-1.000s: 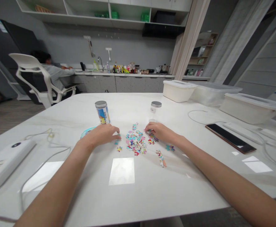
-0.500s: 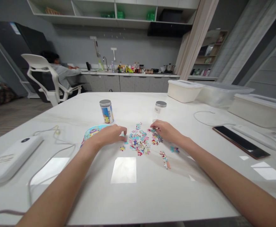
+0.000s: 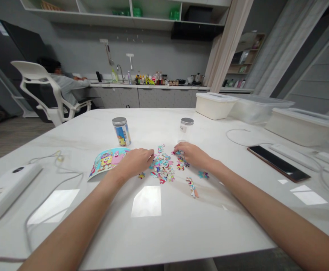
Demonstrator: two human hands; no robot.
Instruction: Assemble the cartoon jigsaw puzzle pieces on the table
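Observation:
A heap of small colourful jigsaw pieces [image 3: 162,169] lies in the middle of the white table. At its left edge is my left hand [image 3: 137,161], fingers curled together and pointing into the pieces; what they hold, if anything, is hidden. My right hand [image 3: 192,154] is closed at the heap's upper right, its fingertips pinching a small jigsaw piece [image 3: 174,153]. Beneath that hand lies a smaller cluster of pieces [image 3: 180,164]. Some joined pieces [image 3: 192,187] lie nearer to me, and another small group [image 3: 203,174] sits by my right wrist. A cartoon picture sheet [image 3: 106,161] is partly covered by my left hand.
Behind the pieces stand a printed jar [image 3: 121,131] and a clear jar [image 3: 185,130], both with metal lids. A phone [image 3: 279,163] and pale storage boxes [image 3: 215,106] are on the right. Left are a white device [image 3: 9,190] and cables. A person sits in a chair [image 3: 40,90] beyond.
My left hand has moved slightly right, closing its fingers at the heap and uncovering more of the picture sheet. My right hand stays at the pieces. The whole view has shifted a little.

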